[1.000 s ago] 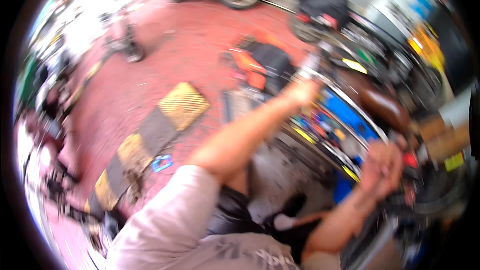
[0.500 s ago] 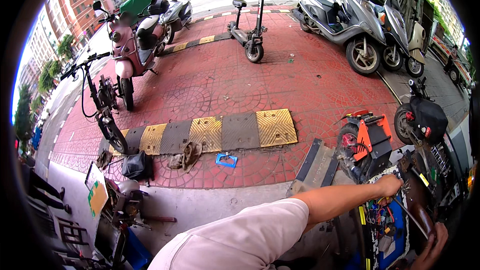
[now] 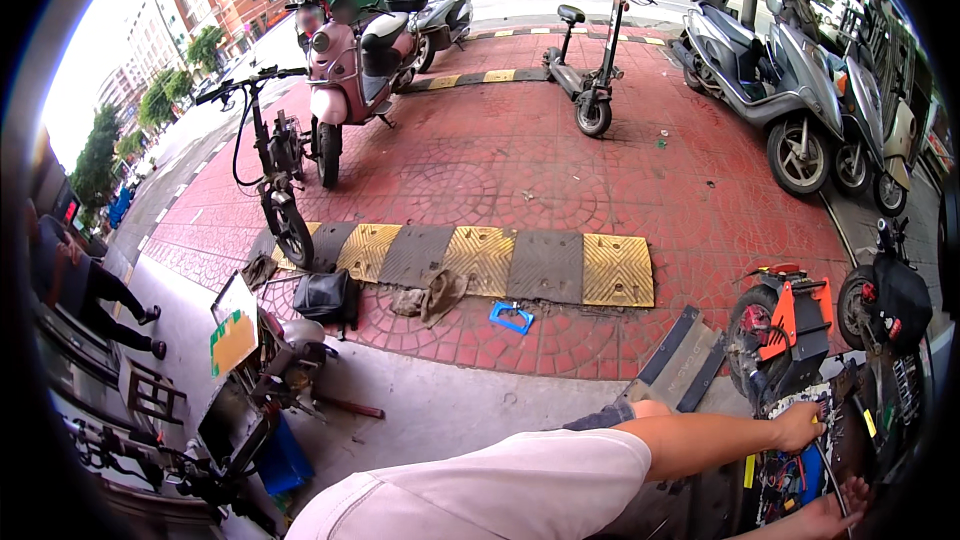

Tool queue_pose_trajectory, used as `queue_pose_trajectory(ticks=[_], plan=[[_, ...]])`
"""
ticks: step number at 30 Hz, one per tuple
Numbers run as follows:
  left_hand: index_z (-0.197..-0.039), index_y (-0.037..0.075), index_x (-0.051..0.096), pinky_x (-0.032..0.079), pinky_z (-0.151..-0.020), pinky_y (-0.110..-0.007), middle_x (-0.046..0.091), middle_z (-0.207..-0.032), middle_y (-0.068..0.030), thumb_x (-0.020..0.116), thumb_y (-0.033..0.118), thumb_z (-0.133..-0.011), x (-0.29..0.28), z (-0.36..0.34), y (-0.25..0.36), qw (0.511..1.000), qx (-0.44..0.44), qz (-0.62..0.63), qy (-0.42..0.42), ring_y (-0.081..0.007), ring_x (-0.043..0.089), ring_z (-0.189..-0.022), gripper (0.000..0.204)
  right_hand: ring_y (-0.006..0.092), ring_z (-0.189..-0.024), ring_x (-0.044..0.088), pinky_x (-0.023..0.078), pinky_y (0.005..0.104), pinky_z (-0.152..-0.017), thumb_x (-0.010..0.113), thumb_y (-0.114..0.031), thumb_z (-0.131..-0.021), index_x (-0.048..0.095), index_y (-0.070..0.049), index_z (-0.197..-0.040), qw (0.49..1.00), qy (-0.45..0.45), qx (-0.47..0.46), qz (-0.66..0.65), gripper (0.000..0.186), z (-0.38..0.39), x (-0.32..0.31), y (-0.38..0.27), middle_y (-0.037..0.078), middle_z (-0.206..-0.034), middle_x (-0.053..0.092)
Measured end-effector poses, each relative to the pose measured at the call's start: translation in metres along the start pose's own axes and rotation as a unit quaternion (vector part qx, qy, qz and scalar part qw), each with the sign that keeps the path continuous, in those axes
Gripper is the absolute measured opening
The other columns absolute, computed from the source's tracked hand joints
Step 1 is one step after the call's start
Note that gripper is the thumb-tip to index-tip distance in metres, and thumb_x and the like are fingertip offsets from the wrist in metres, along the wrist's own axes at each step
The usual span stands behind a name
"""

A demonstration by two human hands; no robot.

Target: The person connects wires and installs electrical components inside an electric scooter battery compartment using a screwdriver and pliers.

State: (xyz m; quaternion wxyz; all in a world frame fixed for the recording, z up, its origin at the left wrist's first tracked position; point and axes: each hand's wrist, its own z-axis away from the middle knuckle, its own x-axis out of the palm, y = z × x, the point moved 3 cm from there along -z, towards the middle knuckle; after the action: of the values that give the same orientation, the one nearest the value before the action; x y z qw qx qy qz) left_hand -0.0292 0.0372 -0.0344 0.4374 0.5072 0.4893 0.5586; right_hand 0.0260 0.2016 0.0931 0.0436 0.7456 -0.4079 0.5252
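My left hand (image 3: 799,427) is closed at the lower right, at the upper end of a long thin dark rod (image 3: 831,472) that could also be a stiff cable. The rod slants down across the front of my right hand (image 3: 838,512), whose fingers look stretched and apart at the picture's edge. Below my left hand, colourful wires (image 3: 790,477) lie in a long open housing with a blue inside. A yellow strip (image 3: 749,471) runs along its side. What my left fingertips touch is hidden.
An orange-and-black scooter part with a wheel (image 3: 797,318) stands beyond my hands, by a metal ramp (image 3: 680,358). A black-and-yellow speed bump (image 3: 480,260) crosses the red paving. Nearby lie a blue frame (image 3: 511,317), a rag (image 3: 436,297) and a black bag (image 3: 327,297). Scooters (image 3: 770,80) are parked behind.
The whole view has swung left, so the scene sits farther right. My left hand stays at the rod's upper end. My right hand's fingers have opened out, and the rod is steeper.
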Motion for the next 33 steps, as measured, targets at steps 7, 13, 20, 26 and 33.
queue_pose_trajectory(ticks=[7,13,20,26,33], plan=[[-0.107,-0.005,0.060,0.058,-0.063,-0.046,0.066,-0.078,-0.0209,0.063,0.017,-0.097,0.018,-0.049,-0.061,0.994,0.085,0.010,0.063,-0.0351,0.071,-0.065,0.024,0.0262,-0.079,0.062,0.050,0.0409,-0.075,0.064,-0.045,-0.101,0.069,-0.003,-0.109,0.906,-0.073,0.074,0.411,0.042,0.002,-0.008,0.021,0.013,-0.092,0.071],[-0.106,-0.003,0.065,0.053,-0.093,-0.050,0.069,-0.105,-0.0285,0.067,0.025,-0.092,0.017,-0.027,-0.030,1.000,0.008,-0.016,0.001,-0.0441,0.067,-0.107,0.030,0.0271,-0.071,0.061,0.050,0.0420,-0.068,0.065,-0.043,-0.101,0.071,0.006,-0.110,0.647,-0.182,0.025,0.740,0.050,-0.014,-0.052,-0.024,0.019,-0.089,0.071],[-0.115,-0.003,0.064,0.053,-0.094,-0.051,0.069,-0.107,-0.0308,0.067,0.024,-0.091,0.025,-0.010,-0.017,0.994,0.070,-0.082,0.032,-0.0476,0.065,-0.109,0.036,0.0096,-0.063,0.046,0.040,0.0306,-0.069,0.060,-0.045,-0.104,0.065,0.000,-0.113,0.763,-0.044,0.122,0.633,0.046,-0.003,-0.044,-0.025,0.001,-0.074,0.053],[-0.116,-0.002,0.066,0.058,-0.068,-0.034,0.072,-0.090,-0.0153,0.060,0.041,-0.103,-0.028,-0.005,0.011,0.987,-0.089,0.063,-0.119,-0.0239,0.070,-0.075,0.045,0.0040,-0.059,0.045,0.032,0.0228,-0.056,0.075,-0.033,-0.096,0.066,-0.006,-0.087,0.787,-0.074,0.173,0.588,0.029,0.001,-0.052,-0.010,-0.005,-0.068,0.053],[-0.119,-0.001,0.062,0.060,-0.065,-0.031,0.073,-0.096,-0.0154,0.047,0.038,-0.111,-0.021,-0.006,0.024,0.963,-0.140,0.110,-0.201,-0.0184,0.069,-0.071,0.043,0.0059,-0.073,0.057,0.046,0.0215,-0.066,0.073,-0.013,-0.096,0.068,-0.001,-0.109,0.862,-0.084,0.172,0.470,0.018,0.028,-0.036,-0.020,0.000,-0.088,0.065]])
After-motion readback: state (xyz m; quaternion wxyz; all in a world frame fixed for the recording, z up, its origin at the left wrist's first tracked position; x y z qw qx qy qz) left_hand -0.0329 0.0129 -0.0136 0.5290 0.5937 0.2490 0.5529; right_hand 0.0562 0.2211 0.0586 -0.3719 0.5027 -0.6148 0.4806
